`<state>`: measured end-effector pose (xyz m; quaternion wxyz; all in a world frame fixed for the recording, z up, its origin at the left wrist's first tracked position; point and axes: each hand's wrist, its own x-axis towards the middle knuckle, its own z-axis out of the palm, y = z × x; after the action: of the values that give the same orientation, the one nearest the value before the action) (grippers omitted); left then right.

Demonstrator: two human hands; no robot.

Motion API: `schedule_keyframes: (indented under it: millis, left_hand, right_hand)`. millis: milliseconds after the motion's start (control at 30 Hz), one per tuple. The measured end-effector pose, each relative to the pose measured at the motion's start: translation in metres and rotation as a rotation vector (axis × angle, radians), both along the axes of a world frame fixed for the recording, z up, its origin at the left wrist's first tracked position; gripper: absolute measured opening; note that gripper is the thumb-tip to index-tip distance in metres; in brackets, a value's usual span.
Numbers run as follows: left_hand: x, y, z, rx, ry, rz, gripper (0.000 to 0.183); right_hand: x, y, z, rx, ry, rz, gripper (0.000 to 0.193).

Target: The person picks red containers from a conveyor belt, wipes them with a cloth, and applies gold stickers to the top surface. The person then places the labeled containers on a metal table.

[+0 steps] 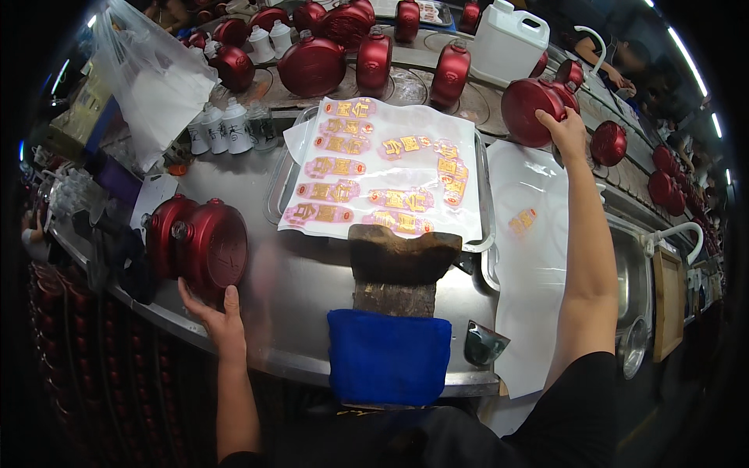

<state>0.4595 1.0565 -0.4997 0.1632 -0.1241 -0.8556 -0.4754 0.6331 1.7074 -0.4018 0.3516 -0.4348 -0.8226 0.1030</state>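
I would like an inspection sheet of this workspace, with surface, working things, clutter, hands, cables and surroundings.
Surface: metal worktop, shiny.
Job's things: two round dark-red bottles at left; right-hand dark-red bottle; pink-and-gold decals on white paper over metal tray.
Clutter: blue cloth, white jug, plastic bag.
Hands: left hand open near the two bottles, contact unclear; right hand gripping the right-hand bottle.
Cables: nothing seen.
Surroundings: sink at right, strip lights, another person beyond.
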Motion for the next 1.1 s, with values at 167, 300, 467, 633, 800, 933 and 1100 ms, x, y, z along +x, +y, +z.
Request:
schedule_keyframes:
  millis: [167,300,467,633,800,933,1100]
  left_hand:
    - [0.047,0.010,0.054,0.147,0.364,-0.437,0.070]
    - [0.068,0.068,0.107,0.540,-0.242,-0.919,0.088]
    - [0.106,0.120,0.127,0.527,-0.583,-1.224,0.090]
    - [0.106,0.113,0.097,0.657,-0.854,-1.090,0.065]
    - [0.096,0.115,0.076,0.689,-0.938,-1.025,0.065]
    - [0.092,0.120,0.073,0.662,-0.902,-0.994,0.068]
    - [0.091,0.122,0.075,0.669,-0.975,-1.006,0.067]
  right_hand:
    - [0.075,-0.094,0.078,-0.305,0.237,0.437,0.063]
    - [0.105,-0.205,0.105,-0.670,0.388,0.806,0.057]
    - [0.098,-0.327,0.051,-1.016,0.361,0.877,0.057]
    - [0.085,-0.360,0.008,-1.209,0.242,0.751,0.055]
    - [0.079,-0.358,-0.004,-1.204,0.235,0.737,0.059]
    - [0.091,-0.346,-0.004,-1.063,0.197,0.758,0.064]
    - [0.107,-0.319,0.001,-0.947,0.105,0.743,0.058]
